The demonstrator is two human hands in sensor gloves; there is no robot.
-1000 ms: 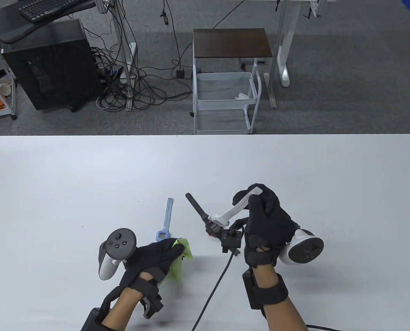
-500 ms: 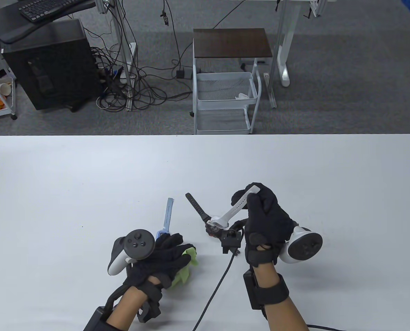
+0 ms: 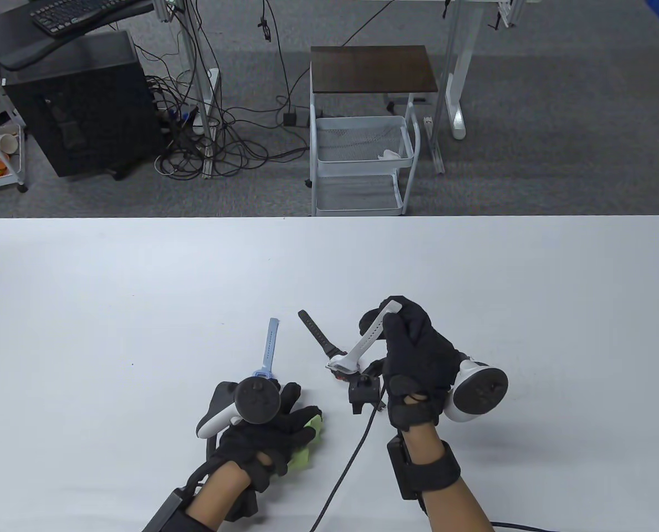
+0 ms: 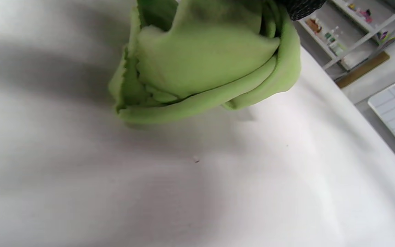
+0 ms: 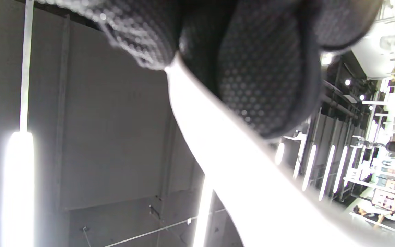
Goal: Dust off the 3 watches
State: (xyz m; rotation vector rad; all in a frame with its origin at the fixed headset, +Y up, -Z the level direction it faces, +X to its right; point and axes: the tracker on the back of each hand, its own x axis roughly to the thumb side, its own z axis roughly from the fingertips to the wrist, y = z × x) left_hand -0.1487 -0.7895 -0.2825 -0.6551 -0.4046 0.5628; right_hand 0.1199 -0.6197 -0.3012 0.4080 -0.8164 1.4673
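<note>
My right hand [image 3: 407, 343] grips the strap of a white watch [image 3: 362, 343] and holds it tilted above the table, its case end low at the left. In the right wrist view the white strap [image 5: 231, 161] runs out from under the gloved fingers [image 5: 252, 68]. Beneath it lies a black watch [image 3: 321, 335] with a dark red case. A light blue watch [image 3: 268, 349] lies to the left, its case partly hidden by my left tracker. My left hand [image 3: 274, 426] holds a bunched green cloth [image 3: 310, 440], seen close up as the green cloth [image 4: 204, 65] just above the tabletop.
The white table [image 3: 141, 288] stretches wide to the left, right and far side. A black cable [image 3: 351, 460] runs from the right wrist camera toward the front edge. Beyond the table stands a white wire cart [image 3: 362, 160].
My left hand with the green cloth has shifted right and rolled palm down, bunching the cloth under it. My right hand with the white watch has drifted slightly left.
</note>
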